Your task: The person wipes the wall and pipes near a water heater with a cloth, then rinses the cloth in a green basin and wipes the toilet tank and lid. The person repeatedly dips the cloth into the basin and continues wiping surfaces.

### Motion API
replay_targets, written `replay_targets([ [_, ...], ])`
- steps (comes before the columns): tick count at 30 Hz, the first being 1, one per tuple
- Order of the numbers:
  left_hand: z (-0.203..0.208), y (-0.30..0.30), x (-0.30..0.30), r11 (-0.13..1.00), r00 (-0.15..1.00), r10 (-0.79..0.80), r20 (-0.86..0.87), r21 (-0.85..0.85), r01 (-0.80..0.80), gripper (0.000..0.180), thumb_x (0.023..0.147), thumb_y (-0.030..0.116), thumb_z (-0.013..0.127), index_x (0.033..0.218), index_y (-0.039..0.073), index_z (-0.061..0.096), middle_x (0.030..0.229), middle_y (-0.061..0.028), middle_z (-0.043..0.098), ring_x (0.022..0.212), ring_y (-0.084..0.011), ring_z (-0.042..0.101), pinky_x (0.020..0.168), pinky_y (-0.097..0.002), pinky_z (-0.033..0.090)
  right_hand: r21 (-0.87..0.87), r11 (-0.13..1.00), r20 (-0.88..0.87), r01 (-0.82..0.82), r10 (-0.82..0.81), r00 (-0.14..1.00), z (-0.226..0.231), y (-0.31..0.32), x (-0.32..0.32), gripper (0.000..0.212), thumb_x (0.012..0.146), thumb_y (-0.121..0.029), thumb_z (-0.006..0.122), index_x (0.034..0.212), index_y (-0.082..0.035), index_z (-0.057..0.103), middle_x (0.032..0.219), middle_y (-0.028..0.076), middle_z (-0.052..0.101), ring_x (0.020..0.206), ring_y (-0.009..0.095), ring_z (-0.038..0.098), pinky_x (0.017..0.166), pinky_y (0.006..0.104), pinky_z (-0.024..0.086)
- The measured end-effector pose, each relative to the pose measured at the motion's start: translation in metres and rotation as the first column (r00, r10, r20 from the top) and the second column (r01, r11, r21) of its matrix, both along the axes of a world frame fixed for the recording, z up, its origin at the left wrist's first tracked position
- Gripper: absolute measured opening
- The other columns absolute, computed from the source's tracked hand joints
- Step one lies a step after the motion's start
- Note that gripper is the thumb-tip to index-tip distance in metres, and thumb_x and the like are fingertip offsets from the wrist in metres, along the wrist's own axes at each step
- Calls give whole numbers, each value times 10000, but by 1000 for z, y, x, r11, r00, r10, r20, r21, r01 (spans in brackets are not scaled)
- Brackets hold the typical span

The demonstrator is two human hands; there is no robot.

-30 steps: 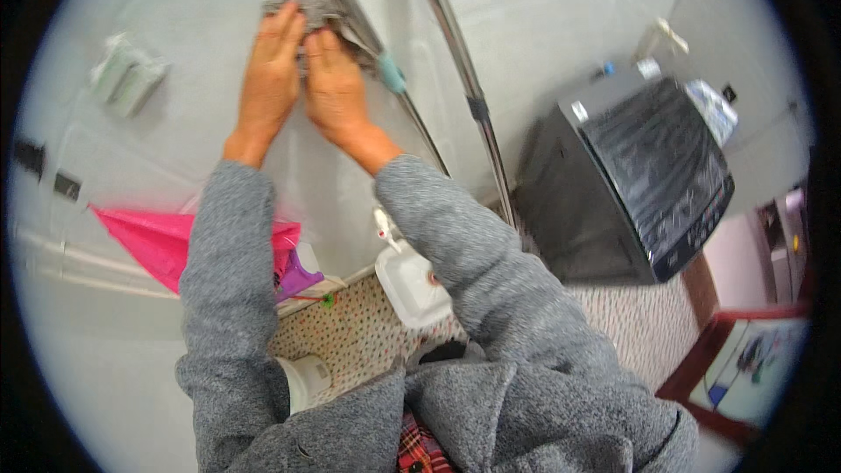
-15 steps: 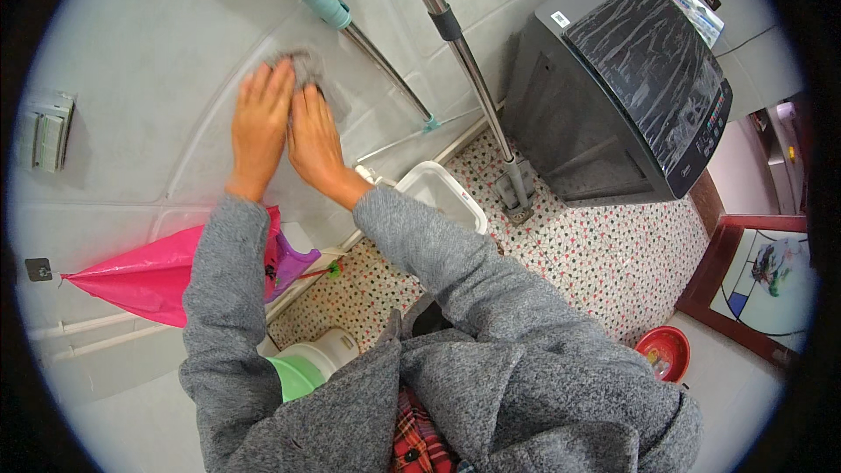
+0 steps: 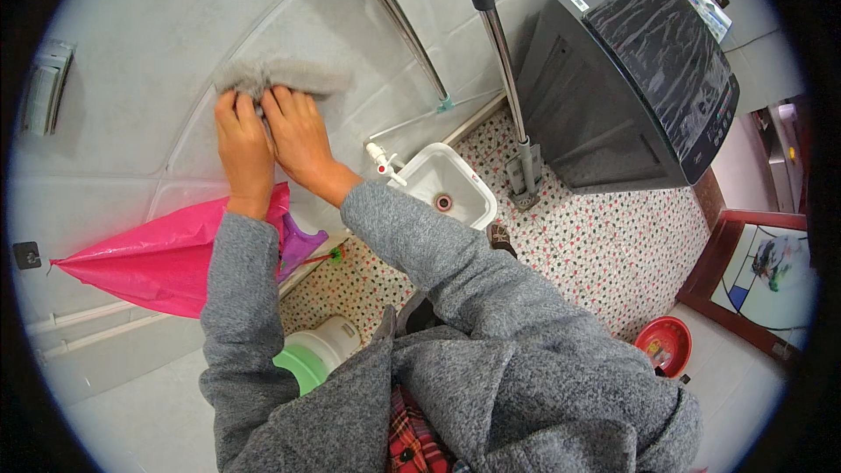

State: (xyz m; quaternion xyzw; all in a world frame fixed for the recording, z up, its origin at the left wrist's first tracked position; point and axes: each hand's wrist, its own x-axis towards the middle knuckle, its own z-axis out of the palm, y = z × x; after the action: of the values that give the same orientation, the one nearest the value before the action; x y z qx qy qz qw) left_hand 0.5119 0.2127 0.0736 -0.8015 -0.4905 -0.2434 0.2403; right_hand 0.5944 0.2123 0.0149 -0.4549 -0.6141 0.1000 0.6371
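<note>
A grey cloth (image 3: 307, 76), blurred at its edges, is held against the pale tiled wall (image 3: 175, 61). My left hand (image 3: 244, 153) has its fingers curled on the bunched left part of the cloth. Close against it, my right hand (image 3: 300, 140) grips the cloth's lower middle with bent fingers. The cloth spreads out above and to the right of my fingertips, and my knuckles hide part of its lower edge.
Steel poles (image 3: 499, 35) lean at the wall beside a dark washing machine (image 3: 604, 96). A white basin (image 3: 455, 180) with a tap (image 3: 383, 159) stands below my right arm. A pink bag (image 3: 158, 254) hangs at left; a red bowl (image 3: 663, 342) sits at right.
The cloth was bunched beneath outstretched fingers; now it is spread wider, with my fingers curled on it. Both hands sit slightly lower in the view, which has shifted and shows more of the basin.
</note>
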Motion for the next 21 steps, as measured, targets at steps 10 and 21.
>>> replay_targets([
  [10,17,31,59,985,983,-146,109,-71,154,352,809,-63,566,1147,23,524,1215,-175,492,1075,-378,535,852,-430,474,-77,994,21,81,-80,997,-3,24,47,396,829,-16,534,1216,38,470,1211,227,471,1091,396,473,964,481,364],
  [21,7,6,23,996,989,3,145,-84,10,264,814,0,596,1071,20,541,1065,-162,537,939,-389,563,764,-442,482,-159,987,-75,32,-44,996,-2,5,1,417,861,-82,568,1245,50,473,1241,246,460,1103,424,460,933,481,409],
])
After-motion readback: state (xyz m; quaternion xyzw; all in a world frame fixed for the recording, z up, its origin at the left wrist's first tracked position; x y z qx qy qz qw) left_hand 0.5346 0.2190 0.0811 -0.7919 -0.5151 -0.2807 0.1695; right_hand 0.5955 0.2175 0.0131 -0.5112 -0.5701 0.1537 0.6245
